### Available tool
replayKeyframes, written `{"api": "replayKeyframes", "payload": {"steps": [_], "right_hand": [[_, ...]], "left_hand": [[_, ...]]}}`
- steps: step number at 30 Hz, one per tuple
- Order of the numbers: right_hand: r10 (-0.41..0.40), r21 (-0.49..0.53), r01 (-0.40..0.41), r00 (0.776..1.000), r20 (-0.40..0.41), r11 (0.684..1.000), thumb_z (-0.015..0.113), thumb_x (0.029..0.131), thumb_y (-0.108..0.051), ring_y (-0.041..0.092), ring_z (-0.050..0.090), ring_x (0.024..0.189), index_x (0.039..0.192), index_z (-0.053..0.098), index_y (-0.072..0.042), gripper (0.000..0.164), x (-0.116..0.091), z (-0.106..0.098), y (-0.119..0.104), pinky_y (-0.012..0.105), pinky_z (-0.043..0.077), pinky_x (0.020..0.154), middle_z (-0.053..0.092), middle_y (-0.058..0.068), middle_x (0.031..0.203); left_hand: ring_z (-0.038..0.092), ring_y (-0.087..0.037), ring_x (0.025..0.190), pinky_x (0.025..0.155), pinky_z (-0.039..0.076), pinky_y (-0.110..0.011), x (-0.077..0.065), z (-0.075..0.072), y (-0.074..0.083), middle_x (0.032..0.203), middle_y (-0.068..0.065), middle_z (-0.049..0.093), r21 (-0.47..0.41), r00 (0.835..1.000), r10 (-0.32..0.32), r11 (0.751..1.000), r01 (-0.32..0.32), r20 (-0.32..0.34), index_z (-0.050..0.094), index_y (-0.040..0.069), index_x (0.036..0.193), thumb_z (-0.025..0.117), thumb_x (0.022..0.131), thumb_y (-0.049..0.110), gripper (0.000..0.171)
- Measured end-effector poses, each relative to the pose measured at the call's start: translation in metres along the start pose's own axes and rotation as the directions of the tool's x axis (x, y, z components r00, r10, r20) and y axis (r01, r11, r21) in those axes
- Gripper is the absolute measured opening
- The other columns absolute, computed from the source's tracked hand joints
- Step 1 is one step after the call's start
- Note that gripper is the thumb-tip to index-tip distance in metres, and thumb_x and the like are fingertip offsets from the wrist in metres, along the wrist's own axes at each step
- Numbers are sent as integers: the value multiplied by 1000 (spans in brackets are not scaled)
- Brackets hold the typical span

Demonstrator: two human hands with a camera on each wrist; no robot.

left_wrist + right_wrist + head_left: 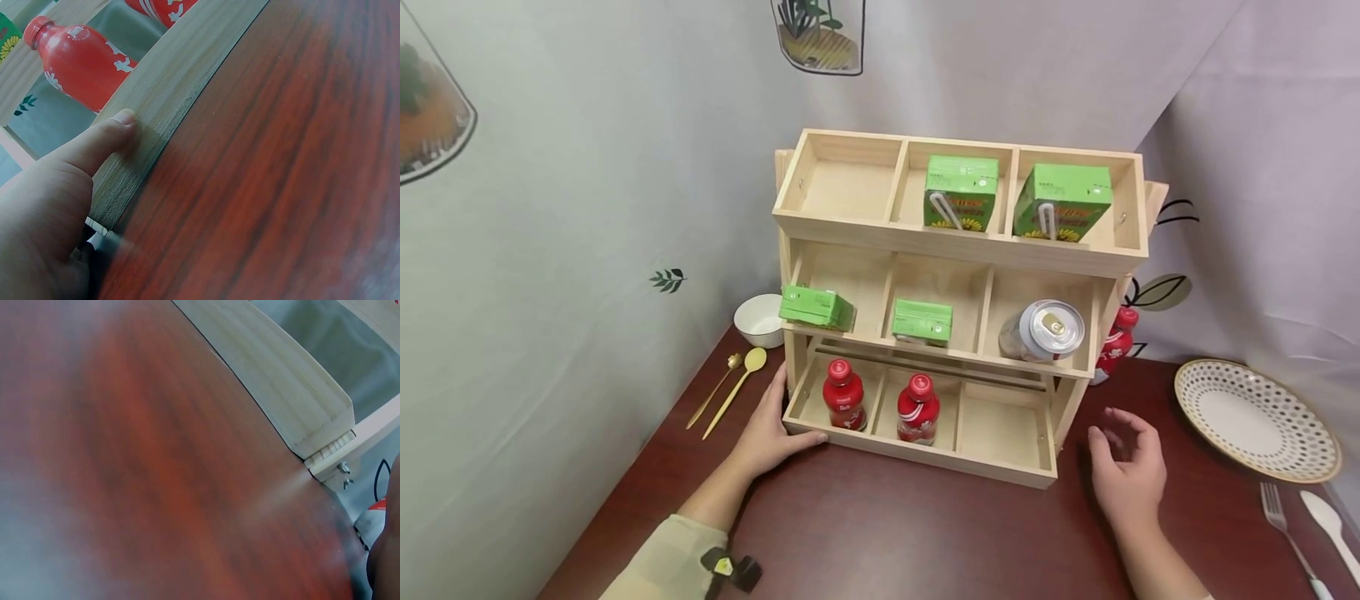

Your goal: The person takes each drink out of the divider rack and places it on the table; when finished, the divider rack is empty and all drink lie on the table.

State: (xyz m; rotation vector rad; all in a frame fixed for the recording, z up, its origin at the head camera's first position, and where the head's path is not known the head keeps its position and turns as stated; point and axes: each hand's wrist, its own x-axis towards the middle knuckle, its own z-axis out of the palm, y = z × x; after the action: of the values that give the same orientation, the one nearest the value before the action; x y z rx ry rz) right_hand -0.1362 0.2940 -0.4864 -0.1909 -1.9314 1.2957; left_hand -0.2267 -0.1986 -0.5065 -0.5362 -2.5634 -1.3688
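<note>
A three-tier wooden rack (925, 462) stands on the table, each tier split into three compartments. My left hand (772, 433) grips its lower left corner, thumb (115, 130) on the front board and fingers along the side. The bottom tier holds a red bottle (844, 400) at left and another red bottle (918, 412) in the middle. Green cartons (922, 321) stand in the left and middle of the second tier, with a silver can (1051, 329) at right. My right hand (1129, 471), fingers loosely curled, holds nothing beside the rack's right end.
Top-tier green cartons (962, 187) sit in the middle and right compartments. A white bowl (760, 321) and gold spoon (737, 392) lie left. Behind the rack's right side stands a red bottle (1116, 343). A patterned plate (1247, 421), fork (1288, 533) and white spoon (1330, 525) are right.
</note>
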Motion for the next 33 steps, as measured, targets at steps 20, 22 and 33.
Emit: {"api": "replayKeyframes", "payload": {"steps": [20, 22, 33], "right_hand": [[-381, 361, 300, 907, 179, 883, 61, 69, 25, 23, 59, 109, 111, 48, 27, 44, -41, -26, -15, 24, 43, 95, 56, 33, 111], [-443, 302, 379, 879, 178, 875, 67, 71, 16, 24, 57, 110, 109, 53, 24, 41, -40, -24, -20, 24, 40, 96, 58, 31, 109], [-587, 201, 557, 797, 145, 806, 79, 72, -8, 25, 61, 101, 99, 64, 16, 39, -37, -9, -31, 23, 41, 95, 65, 24, 103]], "left_hand": [[31, -21, 136, 106, 28, -51, 1, 1, 1, 154, 0, 26, -4, 1000, 1, 1000, -1, 5, 7, 37, 155, 91, 57, 48, 130], [31, -22, 136, 105, 28, -52, 2, 1, 1, 154, -1, 26, -5, 1000, 4, 1000, -4, 8, 7, 36, 155, 91, 57, 49, 129], [32, -23, 135, 104, 30, -53, 0, 1, -4, 153, -2, 27, -11, 1000, 0, 1000, 0, 2, 8, 36, 155, 92, 57, 46, 129]]}}
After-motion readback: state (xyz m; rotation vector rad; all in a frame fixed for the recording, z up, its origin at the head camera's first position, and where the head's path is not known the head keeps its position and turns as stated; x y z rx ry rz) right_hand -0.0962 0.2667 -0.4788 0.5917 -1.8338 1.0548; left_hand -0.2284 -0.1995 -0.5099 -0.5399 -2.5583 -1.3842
